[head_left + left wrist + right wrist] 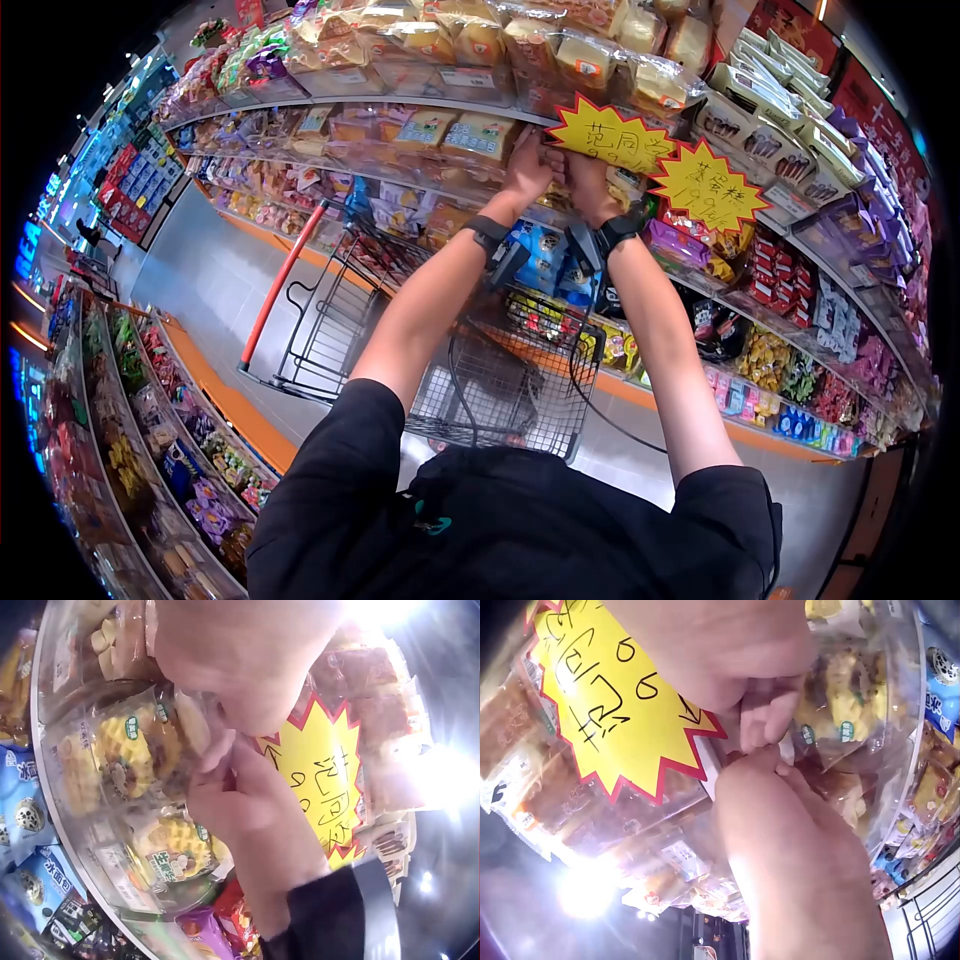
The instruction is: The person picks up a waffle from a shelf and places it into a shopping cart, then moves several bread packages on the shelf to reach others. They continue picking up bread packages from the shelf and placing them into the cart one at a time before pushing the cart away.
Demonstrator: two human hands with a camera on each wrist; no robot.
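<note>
Both hands meet at the upper shelf's front edge, beside a yellow starburst price sign (612, 140) with handwritten characters. My left hand (533, 170) has bent fingers close against my right hand (592, 183), which is partly covered by the sign. In the left wrist view, the thumb and fingers of the right hand (244, 791) come together beneath the left palm. Curled fingers of the right hand (769, 712) overlap the left fingertips in the right wrist view. What lies between the fingertips is hidden, so I cannot tell what they hold. Bagged waffles (124, 746) lie beside the hands.
Below my arms stands a wire shopping cart (500, 395) with a red handle (285, 285). A second starburst sign (708, 188) hangs to the right. Packaged bread (480, 135) and blue snack bags (540, 255) fill the shelves. Another stocked shelf (150, 430) is at the left.
</note>
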